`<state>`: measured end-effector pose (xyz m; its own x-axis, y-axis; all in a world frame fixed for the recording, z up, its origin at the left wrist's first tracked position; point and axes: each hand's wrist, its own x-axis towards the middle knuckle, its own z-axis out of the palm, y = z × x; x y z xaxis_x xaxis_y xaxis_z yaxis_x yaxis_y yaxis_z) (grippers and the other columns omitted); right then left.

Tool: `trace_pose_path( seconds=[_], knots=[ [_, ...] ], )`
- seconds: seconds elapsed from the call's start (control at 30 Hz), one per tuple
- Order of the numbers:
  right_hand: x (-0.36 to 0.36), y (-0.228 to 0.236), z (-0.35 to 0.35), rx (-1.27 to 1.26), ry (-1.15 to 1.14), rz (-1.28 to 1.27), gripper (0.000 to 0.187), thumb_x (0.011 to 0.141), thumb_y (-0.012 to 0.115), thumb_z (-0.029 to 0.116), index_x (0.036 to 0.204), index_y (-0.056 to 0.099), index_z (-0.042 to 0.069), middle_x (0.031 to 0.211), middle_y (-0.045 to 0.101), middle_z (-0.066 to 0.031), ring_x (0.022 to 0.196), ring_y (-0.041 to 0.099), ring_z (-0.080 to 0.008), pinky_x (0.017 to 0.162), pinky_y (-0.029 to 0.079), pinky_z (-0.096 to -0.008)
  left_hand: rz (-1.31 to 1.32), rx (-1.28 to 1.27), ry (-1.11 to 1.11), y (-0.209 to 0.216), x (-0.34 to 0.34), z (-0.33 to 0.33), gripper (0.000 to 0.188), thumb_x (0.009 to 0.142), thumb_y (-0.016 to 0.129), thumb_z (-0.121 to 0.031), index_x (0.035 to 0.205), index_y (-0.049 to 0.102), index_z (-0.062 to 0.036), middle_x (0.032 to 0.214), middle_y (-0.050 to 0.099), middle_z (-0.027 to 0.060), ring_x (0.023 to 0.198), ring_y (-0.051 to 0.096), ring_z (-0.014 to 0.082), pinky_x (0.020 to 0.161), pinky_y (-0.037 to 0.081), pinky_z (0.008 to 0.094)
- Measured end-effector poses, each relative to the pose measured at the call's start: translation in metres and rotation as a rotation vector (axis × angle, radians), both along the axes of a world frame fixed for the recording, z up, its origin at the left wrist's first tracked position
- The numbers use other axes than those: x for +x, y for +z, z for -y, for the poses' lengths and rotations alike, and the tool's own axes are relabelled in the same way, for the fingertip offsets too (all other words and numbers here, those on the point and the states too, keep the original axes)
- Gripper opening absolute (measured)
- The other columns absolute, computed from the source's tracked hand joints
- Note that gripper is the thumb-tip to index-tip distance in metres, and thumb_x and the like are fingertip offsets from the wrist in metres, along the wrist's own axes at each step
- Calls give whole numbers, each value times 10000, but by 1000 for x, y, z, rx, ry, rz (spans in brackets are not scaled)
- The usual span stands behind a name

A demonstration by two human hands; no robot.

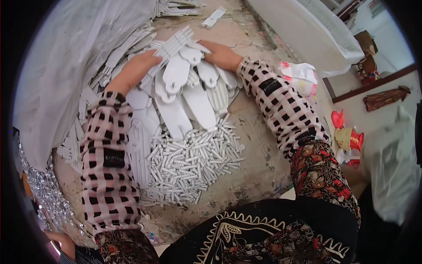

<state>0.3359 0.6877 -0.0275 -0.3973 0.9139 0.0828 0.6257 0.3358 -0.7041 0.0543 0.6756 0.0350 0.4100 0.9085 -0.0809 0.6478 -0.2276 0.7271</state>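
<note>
A heap of flat white plastic pieces point(176, 72), some rounded like paddles with a small hole near the end, lies between my two hands. My left hand point(140, 67) grips the heap's left side, beside a slotted white piece point(173, 43) with long prongs; its fingertips are hidden behind the pieces. On the far right side, my right hand point(221, 55) is curled against the edges of the pieces, its fingers partly covered. Just nearer to me, a spread pile of short white plastic pegs point(189, 165) lies on the table, with some paddle ends resting on it.
Translucent plastic sheeting point(74, 66) drapes over more white pieces at the left. A single slotted piece point(214, 17) lies at the back. A white tub point(312, 35) stands at the far right, near a red and white wrapper point(301, 77). Silver tinsel point(48, 189) hangs at lower left.
</note>
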Motion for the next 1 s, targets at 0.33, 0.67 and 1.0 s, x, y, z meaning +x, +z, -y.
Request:
trace_pose_path(
  seconds=[0.33,0.67,1.0],
  knots=[
    [-44,30,190,-36,-44,-238,482,855,532,215,1298,490,30,1164,604,-190,1043,576,-292,913,435,-338,126,-87,-7,19,-75,154,577,889,587,-301,1338,483,46,1310,553,156,1201,500,204,1033,336,271],
    [-63,64,313,-43,-300,-4,407,859,482,160,1221,456,-26,1073,593,-279,1011,567,-428,859,445,-448,319,237,103,95,-146,373,302,952,511,-205,1124,603,25,986,654,69,908,571,135,825,438,270],
    [-105,82,524,458,-202,39,409,825,544,45,1222,451,4,1058,547,-243,981,544,-420,839,447,-453,666,156,643,10,-220,584,235,990,475,-207,1117,518,-14,812,562,39,645,524,104,591,443,254]
  ],
)
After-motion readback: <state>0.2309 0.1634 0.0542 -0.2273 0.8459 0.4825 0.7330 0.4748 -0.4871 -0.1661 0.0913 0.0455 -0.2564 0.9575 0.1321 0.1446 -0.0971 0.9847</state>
